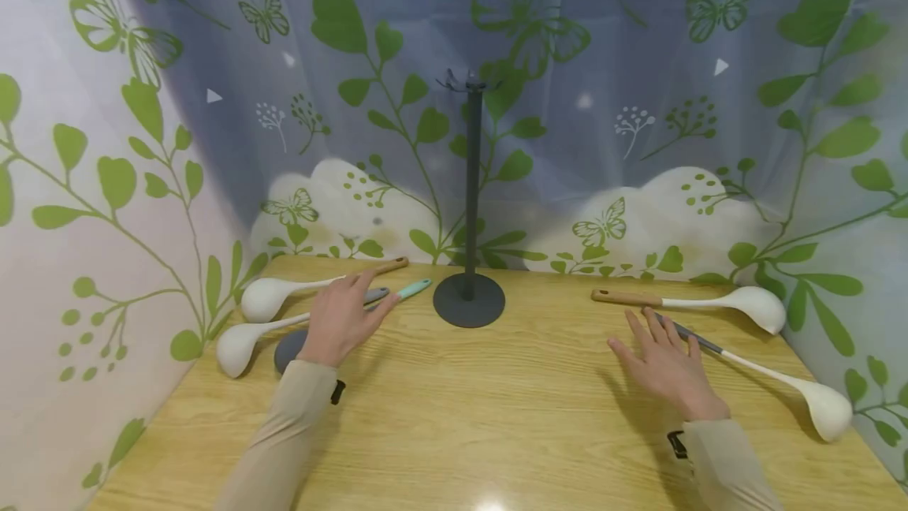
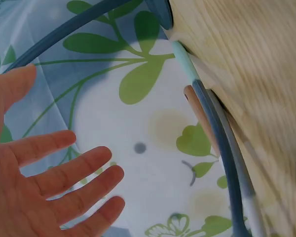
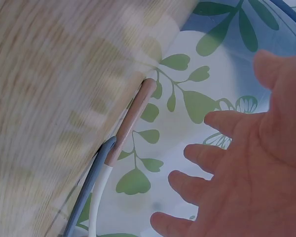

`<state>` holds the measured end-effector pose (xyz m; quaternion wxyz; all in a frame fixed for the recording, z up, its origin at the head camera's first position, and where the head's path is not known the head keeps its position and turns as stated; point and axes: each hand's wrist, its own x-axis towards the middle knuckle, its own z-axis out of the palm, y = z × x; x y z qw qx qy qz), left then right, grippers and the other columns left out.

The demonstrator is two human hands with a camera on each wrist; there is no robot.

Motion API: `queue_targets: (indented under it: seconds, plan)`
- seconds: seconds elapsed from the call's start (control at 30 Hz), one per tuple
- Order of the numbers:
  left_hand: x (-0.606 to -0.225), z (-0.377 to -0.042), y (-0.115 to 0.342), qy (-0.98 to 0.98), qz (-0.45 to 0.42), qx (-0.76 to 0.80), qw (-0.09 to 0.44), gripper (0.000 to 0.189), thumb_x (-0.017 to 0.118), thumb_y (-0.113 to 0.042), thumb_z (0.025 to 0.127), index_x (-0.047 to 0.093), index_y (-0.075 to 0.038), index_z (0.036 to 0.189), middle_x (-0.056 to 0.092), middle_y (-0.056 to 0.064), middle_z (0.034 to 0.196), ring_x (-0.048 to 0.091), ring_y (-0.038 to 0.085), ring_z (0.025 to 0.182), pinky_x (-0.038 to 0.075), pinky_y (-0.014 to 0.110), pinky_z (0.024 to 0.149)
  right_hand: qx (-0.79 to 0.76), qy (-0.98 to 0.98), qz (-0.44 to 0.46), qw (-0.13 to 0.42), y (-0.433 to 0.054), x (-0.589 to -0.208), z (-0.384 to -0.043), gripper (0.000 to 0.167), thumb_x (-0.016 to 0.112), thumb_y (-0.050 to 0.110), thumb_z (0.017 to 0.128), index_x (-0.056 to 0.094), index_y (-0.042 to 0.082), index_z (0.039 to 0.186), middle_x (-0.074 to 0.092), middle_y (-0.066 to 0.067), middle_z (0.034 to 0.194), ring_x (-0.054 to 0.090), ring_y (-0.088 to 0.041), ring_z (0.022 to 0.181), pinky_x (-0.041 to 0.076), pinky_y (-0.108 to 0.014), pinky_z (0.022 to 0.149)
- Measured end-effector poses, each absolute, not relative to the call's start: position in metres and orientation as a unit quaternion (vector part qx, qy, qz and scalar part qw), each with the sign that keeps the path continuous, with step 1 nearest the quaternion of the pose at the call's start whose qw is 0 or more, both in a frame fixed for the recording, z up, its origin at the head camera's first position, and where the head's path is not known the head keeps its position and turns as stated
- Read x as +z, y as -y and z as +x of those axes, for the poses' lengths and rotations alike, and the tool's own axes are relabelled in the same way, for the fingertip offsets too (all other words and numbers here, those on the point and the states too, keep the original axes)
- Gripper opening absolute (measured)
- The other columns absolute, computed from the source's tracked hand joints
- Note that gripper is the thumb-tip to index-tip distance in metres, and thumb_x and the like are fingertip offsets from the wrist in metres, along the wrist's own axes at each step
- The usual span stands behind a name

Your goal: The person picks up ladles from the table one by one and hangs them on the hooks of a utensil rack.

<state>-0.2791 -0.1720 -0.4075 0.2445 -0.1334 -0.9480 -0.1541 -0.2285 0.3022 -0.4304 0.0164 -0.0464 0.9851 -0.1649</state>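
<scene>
We see a stand (image 1: 472, 188) on the table (image 1: 482, 400), cloth (image 1: 567, 156) behind, three utensils (image 1: 266, 300) left, two ladles (image 1: 761, 308) right.

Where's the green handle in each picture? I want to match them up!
Head: the green handle is near the middle, just left of the stand's base.
Left wrist: near the top, right of the middle.
Right wrist: not in it.
Shared landmark: the wooden table, seen in all three.

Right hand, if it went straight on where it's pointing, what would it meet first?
Probably the wooden handle just ahead of the right hand, which overlaps the grey handle in the head view. Depth is unclear; it might pass above.
</scene>
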Motion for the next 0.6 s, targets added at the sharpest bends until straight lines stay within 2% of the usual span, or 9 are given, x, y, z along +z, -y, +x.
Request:
queue_targets:
  seconds: [0.1, 0.33, 0.53, 0.6]
  plan:
    - [-0.403, -0.283, 0.169, 0.951, -0.123, -0.159, 0.235, 0.059, 0.060, -0.053, 0.094, 0.059, -0.009, 0.134, 0.069, 0.019, 0.114, 0.068, 0.037, 0.089, 0.055, 0.051, 0.071, -0.165, -0.985, -0.048, 0.016, -0.302, -0.431, -0.229, 0.085, 0.031, 0.066, 0.099, 0.015, 0.005, 0.157, 0.005, -0.031, 0.160, 0.003, -0.057, 0.143, -0.002, -0.079, 0.104]
    - [-0.393, -0.297, 0.152, 0.955, -0.111, -0.193, 0.196, 0.054, 0.056, -0.050, 0.097, 0.061, -0.011, 0.133, 0.070, 0.016, 0.117, 0.069, 0.029, 0.079, 0.053, 0.041, 0.056, -0.172, -0.984, -0.049, 0.019, -0.302, -0.432, -0.228, 0.084, 0.031, 0.064, 0.100, 0.016, 0.005, 0.157, 0.004, -0.032, 0.159, 0.002, -0.057, 0.143, -0.002, -0.079, 0.103]
    - [-0.389, -0.309, 0.137, 0.953, -0.132, -0.189, 0.198, 0.041, 0.059, -0.044, 0.097, 0.065, -0.014, 0.124, 0.075, 0.008, 0.100, 0.061, 0.020, 0.058, 0.044, 0.033, 0.046, -0.174, -0.983, -0.049, 0.020, -0.300, -0.431, -0.228, 0.083, 0.031, 0.063, 0.100, 0.017, 0.004, 0.157, 0.005, -0.032, 0.159, 0.003, -0.056, 0.143, -0.001, -0.079, 0.104]
    - [-0.388, -0.312, 0.133, 0.953, -0.134, -0.182, 0.200, 0.041, 0.059, -0.042, 0.097, 0.066, -0.011, 0.123, 0.075, 0.008, 0.098, 0.061, 0.020, 0.058, 0.043, 0.032, 0.044, -0.172, -0.984, -0.049, 0.021, -0.300, -0.431, -0.228, 0.083, 0.031, 0.063, 0.100, 0.017, 0.004, 0.157, 0.005, -0.032, 0.159, 0.004, -0.057, 0.143, 0.000, -0.079, 0.104]
